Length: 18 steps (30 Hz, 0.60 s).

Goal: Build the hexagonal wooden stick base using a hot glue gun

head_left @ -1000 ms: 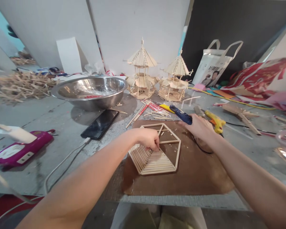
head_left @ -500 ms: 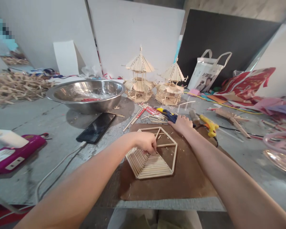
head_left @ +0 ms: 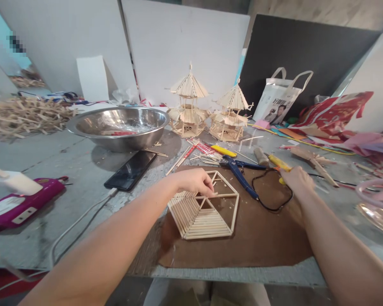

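Note:
A hexagonal frame of wooden sticks [head_left: 207,225] lies on a brown mat [head_left: 258,238], its near and left sections filled with rows of sticks. Above the frame's centre, my left hand [head_left: 201,182] is closed in a pinch, with what looks like a short wooden stick [head_left: 215,194] at its fingertips. Off to the right, my right hand [head_left: 296,180] is wrapped round a yellow glue gun [head_left: 278,162], whose black cord loops over the mat. Between the frame and that hand rest blue-handled pliers [head_left: 241,176], with nobody holding them.
Two stick pagoda models [head_left: 190,106] stand at the back, beside a metal basin [head_left: 121,136]. Loose sticks and a yellow-handled tool [head_left: 223,151] lie behind the mat. On the left are a phone [head_left: 130,171] on a cable and a purple power strip [head_left: 35,199].
My right hand has let go of the pliers, now lying on the mat, and moved right to grip the glue gun. My left hand has lifted slightly off the filled near section.

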Motion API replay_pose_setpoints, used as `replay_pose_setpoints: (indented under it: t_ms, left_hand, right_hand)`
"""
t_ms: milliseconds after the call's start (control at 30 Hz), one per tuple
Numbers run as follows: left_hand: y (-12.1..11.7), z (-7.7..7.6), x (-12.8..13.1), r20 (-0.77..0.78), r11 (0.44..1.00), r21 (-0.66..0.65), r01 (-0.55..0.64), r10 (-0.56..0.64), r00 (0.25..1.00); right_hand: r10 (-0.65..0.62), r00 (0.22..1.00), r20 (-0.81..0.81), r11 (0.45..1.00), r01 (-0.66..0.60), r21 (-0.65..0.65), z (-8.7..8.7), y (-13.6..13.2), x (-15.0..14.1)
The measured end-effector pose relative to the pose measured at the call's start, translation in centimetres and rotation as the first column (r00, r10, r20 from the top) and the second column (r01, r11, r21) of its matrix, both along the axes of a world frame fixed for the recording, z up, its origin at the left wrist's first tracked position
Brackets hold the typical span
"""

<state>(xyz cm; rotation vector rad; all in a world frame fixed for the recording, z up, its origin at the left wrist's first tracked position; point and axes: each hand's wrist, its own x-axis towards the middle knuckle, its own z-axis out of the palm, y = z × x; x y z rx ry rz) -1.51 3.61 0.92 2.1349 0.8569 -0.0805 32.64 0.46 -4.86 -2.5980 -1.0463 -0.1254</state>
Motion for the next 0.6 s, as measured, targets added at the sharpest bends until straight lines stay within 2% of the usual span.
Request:
replay_pose_setpoints:
  t_ms: [100,233,367,433,467,600]
  left_hand:
    - [0.1,-0.2,0.2,0.184,0.966,-0.138,-0.221,0.244,0.952]
    - [0.6,-0.8,0.6,0.344,0.842,-0.403,-0.359,0.503,0.793]
    - [1.3,-1.4,0.9,0.396,0.705,-0.58,-0.408,0.681,0.616]
    - [1.4,-1.6,1.0,0.397,0.652,-0.637,-0.411,0.734,0.551]
    - [1.5,-1.7,1.0,0.401,0.636,-0.658,-0.403,0.749,0.528]
    - [1.4,-1.9,1.1,0.427,0.607,-0.704,-0.369,0.777,0.463]
  right_hand:
    - [-0.035,0.995,-0.094,0.999,0.039,0.032,-1.0,0.3,0.9]
    - [-0.03,0.991,-0.129,0.992,0.045,0.118,-1.0,0.6,1.1]
    - [-0.015,0.983,-0.182,0.961,0.065,0.27,0.3,0.0,0.4]
    - [0.036,0.953,-0.3,0.89,0.106,0.444,1.3,-0.4,-0.6]
    - [0.076,0.925,-0.372,0.837,0.143,0.528,1.8,-0.5,-1.3]
    - [0.254,0.847,-0.466,0.777,0.109,0.62,3.4,-0.6,-4.7]
